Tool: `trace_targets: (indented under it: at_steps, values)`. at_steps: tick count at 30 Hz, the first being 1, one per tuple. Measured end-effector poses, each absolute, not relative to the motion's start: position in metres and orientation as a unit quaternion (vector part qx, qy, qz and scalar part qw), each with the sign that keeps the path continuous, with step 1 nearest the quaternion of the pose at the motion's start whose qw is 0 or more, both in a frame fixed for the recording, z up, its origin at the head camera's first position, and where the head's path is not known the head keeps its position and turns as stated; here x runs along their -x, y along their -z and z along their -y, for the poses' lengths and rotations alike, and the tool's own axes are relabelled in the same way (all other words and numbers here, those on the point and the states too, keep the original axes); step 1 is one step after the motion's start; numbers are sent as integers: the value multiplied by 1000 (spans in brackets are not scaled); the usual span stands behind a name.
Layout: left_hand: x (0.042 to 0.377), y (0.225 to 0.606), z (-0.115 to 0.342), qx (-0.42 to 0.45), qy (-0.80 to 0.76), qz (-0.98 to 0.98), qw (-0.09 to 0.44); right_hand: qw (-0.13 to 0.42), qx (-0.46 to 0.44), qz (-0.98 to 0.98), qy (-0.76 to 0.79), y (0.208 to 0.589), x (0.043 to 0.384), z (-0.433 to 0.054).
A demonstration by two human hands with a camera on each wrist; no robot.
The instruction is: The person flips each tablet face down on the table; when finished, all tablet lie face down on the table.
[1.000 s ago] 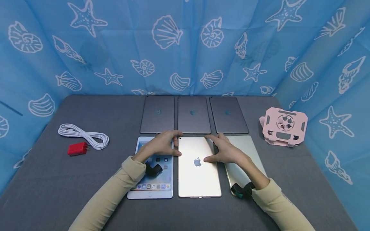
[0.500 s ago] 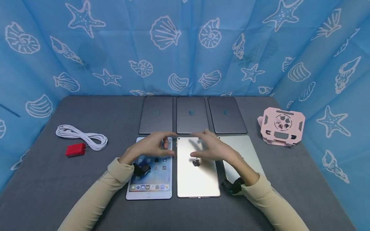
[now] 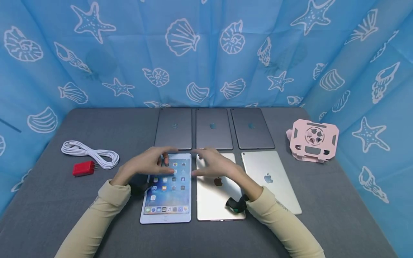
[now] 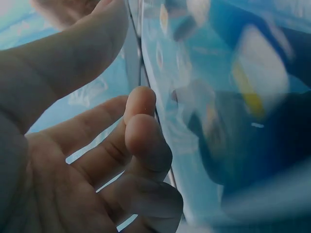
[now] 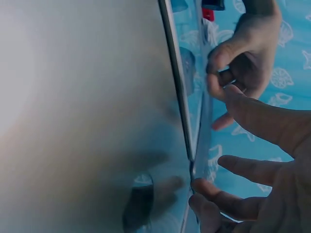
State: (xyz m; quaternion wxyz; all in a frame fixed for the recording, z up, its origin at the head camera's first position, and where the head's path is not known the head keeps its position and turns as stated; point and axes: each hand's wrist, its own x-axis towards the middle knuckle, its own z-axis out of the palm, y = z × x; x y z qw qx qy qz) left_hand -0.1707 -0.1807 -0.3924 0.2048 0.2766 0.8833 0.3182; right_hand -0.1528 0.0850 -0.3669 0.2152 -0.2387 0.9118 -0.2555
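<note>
A white tablet with its screen lit (image 3: 169,195) lies face up at the left of the front row. My left hand (image 3: 142,163) hovers over its upper left part, thumb and fingers apart with nothing between them. Beside it a gold tablet (image 3: 209,204) lies face down, partly covered by my right hand (image 3: 216,165), whose fingertips reach toward the lit tablet's right edge. The right wrist view shows the right hand's fingers (image 5: 252,167) spread near the gold tablet's edge. A silver tablet (image 3: 272,179) lies face down at the right of that row.
Three dark grey tablets, left (image 3: 174,130), middle (image 3: 213,130) and right (image 3: 253,130), lie face down behind. On the left sit a coiled white cable (image 3: 91,152) and a red charger plug (image 3: 83,168). A pink slotted stand (image 3: 313,139) occupies the right, before a blue curtain (image 3: 206,53).
Both hands have shifted left: the right from between the gold and silver tablets across the gold one, the left from the lit tablet's right edge to its left side. The tablets stay put.
</note>
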Motion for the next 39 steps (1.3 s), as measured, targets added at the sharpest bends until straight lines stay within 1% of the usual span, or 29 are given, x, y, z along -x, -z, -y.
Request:
trace_targets:
  at_steps: [7, 14, 20, 28, 35, 39]
  values:
    - [169, 391, 216, -260, -301, -896, 199, 236, 217, -918, 232, 373, 155, -66]
    - [165, 396, 234, -229, -310, -893, 232, 266, 205, -918, 213, 375, 160, -61]
    - [162, 397, 234, -216, -306, -898, 229, 274, 218, -910, 222, 379, 168, -62]
    - [160, 394, 227, -199, -277, -915, 213, 266, 215, -914, 217, 378, 170, -57]
    - [160, 392, 220, -154, -241, -936, 206, 262, 209, -919, 205, 376, 171, -53]
    - [159, 389, 216, -138, -232, -941, 203, 270, 202, -920, 199, 375, 174, -50]
